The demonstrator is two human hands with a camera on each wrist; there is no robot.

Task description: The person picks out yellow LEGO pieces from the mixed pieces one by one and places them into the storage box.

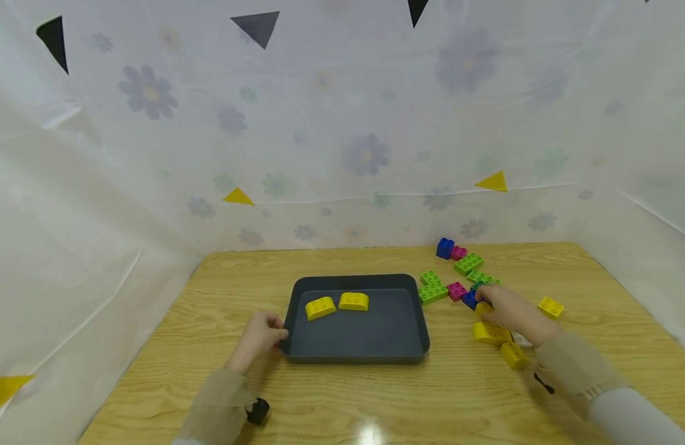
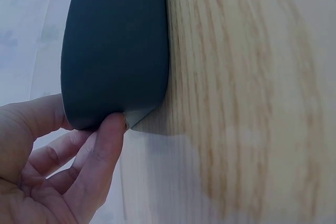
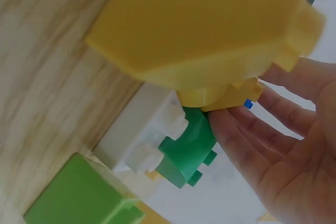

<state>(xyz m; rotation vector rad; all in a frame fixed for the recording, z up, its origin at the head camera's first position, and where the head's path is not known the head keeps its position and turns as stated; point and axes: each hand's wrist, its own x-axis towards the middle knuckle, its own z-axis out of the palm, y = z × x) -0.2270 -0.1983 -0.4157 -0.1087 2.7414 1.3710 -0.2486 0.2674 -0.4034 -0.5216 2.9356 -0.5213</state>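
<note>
A dark grey tray (image 1: 370,337) lies on the table, holding two curved-top yellow blocks (image 1: 353,301). At its left side, my left hand (image 1: 258,339) pinches the tray's edge; the left wrist view shows thumb and fingers on the tray's corner (image 2: 118,61). Over the pile at the right, my right hand (image 1: 512,311) has its fingers around a small yellow block (image 1: 483,308). In the right wrist view that yellow block (image 3: 236,97) sits between thumb and fingers, partly hidden by a large near yellow block (image 3: 205,24).
Light green blocks (image 1: 433,292), pink blocks (image 1: 456,291) and a blue block (image 1: 445,248) lie between tray and right hand or farther back. Yellow blocks (image 1: 514,356) lie near the right wrist, another yellow block (image 1: 551,307) farther right. A white block (image 3: 139,129) touches a dark green block (image 3: 189,145).
</note>
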